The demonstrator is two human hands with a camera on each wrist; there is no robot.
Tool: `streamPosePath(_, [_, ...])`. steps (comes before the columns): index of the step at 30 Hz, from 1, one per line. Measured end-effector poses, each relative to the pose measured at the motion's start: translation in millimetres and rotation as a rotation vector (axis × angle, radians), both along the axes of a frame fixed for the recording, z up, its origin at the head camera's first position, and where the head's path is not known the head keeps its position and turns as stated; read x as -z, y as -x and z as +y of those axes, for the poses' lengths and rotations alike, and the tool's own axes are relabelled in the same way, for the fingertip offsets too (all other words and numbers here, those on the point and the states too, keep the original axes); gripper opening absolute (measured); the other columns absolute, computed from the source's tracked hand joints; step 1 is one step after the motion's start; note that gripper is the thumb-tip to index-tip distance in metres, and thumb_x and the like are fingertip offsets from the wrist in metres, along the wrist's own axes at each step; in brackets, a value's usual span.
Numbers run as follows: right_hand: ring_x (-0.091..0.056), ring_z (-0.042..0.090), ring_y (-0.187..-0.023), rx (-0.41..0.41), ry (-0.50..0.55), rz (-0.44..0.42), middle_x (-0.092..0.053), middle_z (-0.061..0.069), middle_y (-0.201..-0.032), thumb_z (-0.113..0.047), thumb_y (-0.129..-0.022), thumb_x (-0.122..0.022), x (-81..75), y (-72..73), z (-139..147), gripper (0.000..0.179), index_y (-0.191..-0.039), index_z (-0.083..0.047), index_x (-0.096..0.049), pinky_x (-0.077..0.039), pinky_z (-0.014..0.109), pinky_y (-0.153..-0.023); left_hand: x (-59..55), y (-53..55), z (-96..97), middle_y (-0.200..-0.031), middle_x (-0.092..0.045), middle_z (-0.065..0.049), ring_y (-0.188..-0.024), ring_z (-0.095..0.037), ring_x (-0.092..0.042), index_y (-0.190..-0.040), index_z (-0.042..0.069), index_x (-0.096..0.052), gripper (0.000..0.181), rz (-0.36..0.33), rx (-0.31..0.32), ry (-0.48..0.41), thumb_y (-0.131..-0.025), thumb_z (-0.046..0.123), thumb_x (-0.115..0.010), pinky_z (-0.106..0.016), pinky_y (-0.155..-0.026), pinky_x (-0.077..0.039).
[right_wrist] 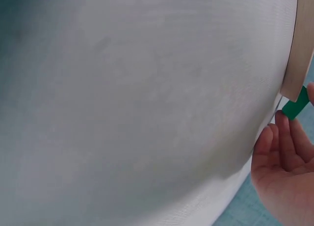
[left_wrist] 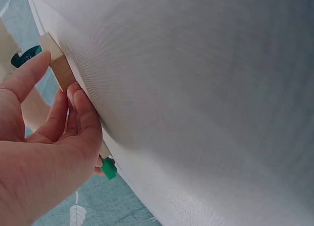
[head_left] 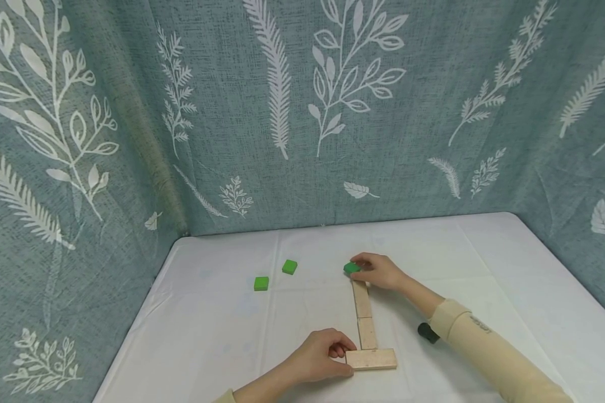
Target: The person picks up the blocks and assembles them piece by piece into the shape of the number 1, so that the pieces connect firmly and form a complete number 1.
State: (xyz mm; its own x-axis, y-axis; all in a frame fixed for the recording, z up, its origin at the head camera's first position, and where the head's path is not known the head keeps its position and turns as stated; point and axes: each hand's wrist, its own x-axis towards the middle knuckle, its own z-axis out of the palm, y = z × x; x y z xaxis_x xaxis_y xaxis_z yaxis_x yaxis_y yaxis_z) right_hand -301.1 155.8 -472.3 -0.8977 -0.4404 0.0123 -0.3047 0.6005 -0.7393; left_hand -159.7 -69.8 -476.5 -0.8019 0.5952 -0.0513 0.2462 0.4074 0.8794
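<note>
Three pale wooden blocks lie flat on the white cloth. Two form a line end to end, a far block (head_left: 362, 299) and a middle block (head_left: 367, 333). Across their near end sits a crosswise block (head_left: 372, 359). My left hand (head_left: 316, 356) pinches the left end of that crosswise block between thumb and fingers, also seen in the left wrist view on the block's end (left_wrist: 63, 73). At the far end of the line, my right hand (head_left: 381, 272) pinches a small green block (head_left: 351, 268). The right wrist view shows this green block (right_wrist: 296, 106) right at the wooden block's end.
Two more green blocks, one nearer (head_left: 261, 284) and one farther (head_left: 289, 267), lie left of the wooden line. A small black object (head_left: 427, 332) shows beside the right sleeve (head_left: 484, 341). Patterned blue-green curtains (head_left: 302, 184) stand behind the white-covered table (head_left: 206, 324) and along its sides.
</note>
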Motion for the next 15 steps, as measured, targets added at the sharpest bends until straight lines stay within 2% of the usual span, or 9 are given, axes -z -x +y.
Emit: streamPosePath(15, [-0.057, 0.031, -0.11, 0.002, 0.0, -0.007, -0.062, 0.016, -0.121, -0.022, -0.093, -0.067, 2.2, 0.2, 6.6, 0.043, -0.129, -0.001, -0.058, -0.048, 0.045, -0.089, -2.3, -0.3, 0.6, -0.081, -0.054, 0.01, -0.075, 0.0, -0.05, -0.098, 0.007, -0.07, 0.027, 0.001, -0.004, 0.019, -0.074, 0.006, -0.082, -0.017, -0.072, -0.046])
